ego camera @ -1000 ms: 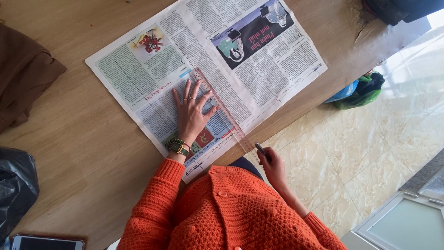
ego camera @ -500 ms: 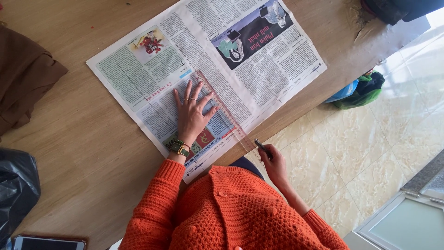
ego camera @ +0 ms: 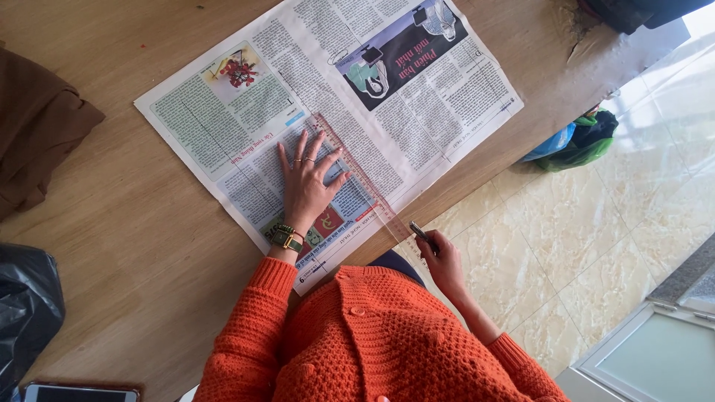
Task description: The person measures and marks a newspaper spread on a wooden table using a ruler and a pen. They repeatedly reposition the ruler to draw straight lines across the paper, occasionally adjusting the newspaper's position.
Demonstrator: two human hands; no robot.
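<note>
An open newspaper (ego camera: 223, 126) lies spread on a wooden table (ego camera: 134, 246). A clear ruler (ego camera: 361, 182) lies slanted along its centre fold. My left hand (ego camera: 307, 186), with rings and a green wristwatch, presses flat on the paper with fingers spread, its thumb against the ruler. My right hand (ego camera: 441, 260) is off the table's near edge, past the ruler's lower end, and grips a small dark pen-like tool (ego camera: 421, 232) whose tip points at the ruler. My orange knitted sleeves fill the bottom of the view.
A brown cloth (ego camera: 37, 134) lies at the table's left edge, a black plastic bag (ego camera: 26, 313) at lower left, and a phone (ego camera: 78, 392) at the bottom edge. On the tiled floor sit blue and green bags (ego camera: 573, 141).
My right hand with the tool has edged slightly up and left along the ruler's lower end. The left hand keeps pressing the paper in the same place.
</note>
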